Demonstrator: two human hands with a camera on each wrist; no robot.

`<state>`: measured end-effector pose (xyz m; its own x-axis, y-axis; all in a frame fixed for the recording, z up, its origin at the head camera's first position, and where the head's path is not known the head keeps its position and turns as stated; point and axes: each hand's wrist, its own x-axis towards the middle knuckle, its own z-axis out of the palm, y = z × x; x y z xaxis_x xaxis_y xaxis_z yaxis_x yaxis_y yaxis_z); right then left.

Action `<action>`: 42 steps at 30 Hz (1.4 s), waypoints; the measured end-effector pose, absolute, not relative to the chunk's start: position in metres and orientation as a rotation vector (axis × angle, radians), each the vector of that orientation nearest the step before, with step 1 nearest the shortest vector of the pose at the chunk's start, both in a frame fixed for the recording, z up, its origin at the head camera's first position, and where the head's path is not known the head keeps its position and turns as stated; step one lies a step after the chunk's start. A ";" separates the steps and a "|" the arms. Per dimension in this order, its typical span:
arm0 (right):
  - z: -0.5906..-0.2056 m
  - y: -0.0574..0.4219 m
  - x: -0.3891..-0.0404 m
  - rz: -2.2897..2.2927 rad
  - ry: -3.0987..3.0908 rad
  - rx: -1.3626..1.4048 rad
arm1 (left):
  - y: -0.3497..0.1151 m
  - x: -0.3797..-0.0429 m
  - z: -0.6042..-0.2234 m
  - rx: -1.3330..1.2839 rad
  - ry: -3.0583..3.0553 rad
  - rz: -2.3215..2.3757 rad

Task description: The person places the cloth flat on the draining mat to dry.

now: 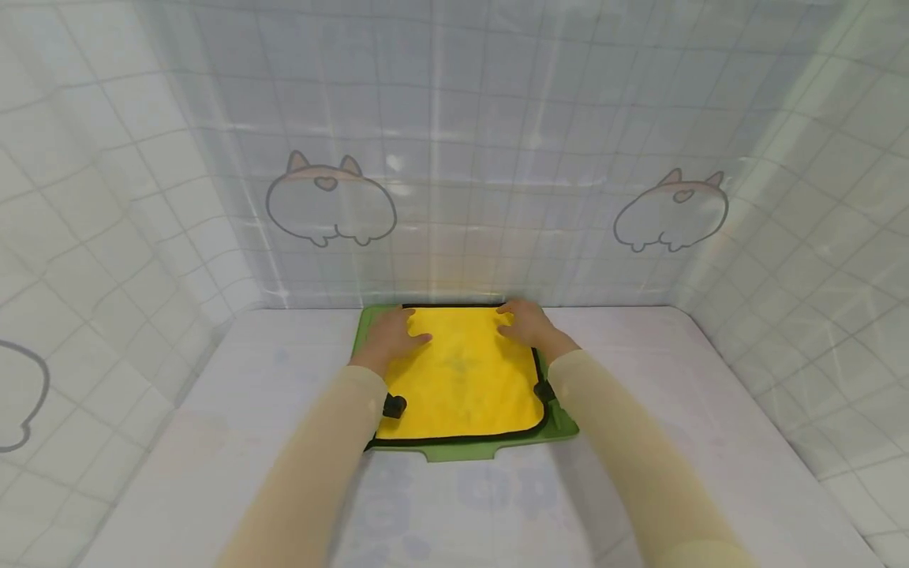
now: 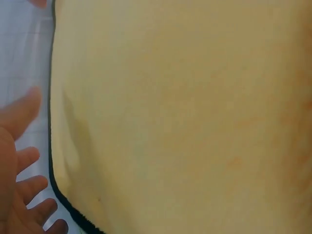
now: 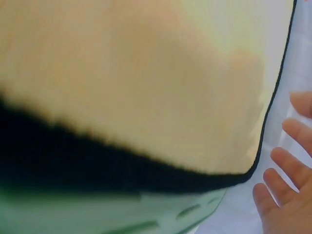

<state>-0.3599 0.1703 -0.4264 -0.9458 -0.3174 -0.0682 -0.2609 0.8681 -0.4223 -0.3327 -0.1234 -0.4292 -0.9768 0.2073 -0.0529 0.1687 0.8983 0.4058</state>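
A yellow sheet with black edging, probably cloth [image 1: 461,386], lies over a green board [image 1: 460,452] against the back wall. At its far left corner is my left hand [image 1: 389,338], fingers spread. My right hand [image 1: 529,323] is at the far right corner, its fingers over the sheet. In the left wrist view the left fingers [image 2: 33,187] look loosely extended beside the dark edge. The right wrist view has the right fingers [image 3: 287,165] spread just off the corner. Whether either hand presses on the sheet is unclear. Small black pieces [image 1: 394,406] show at the sheet's left and right sides.
The whitish surface [image 1: 298,379] extends to both sides of the board and in front of it. A grid-patterned wall [image 1: 483,237] with animal drawings rises directly behind the board. Side walls [image 1: 92,315] enclose the space left and right.
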 end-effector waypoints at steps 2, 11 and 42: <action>-0.427 0.166 -0.360 -0.558 2.887 -0.495 | -0.122 -0.332 -0.430 0.314 2.968 0.563; -0.427 0.163 -0.351 -0.565 2.713 -0.428 | -0.123 -0.323 -0.438 0.215 2.756 0.703; -0.427 0.190 -0.331 -0.364 2.659 -0.617 | -0.154 -0.301 -0.428 0.409 2.686 0.491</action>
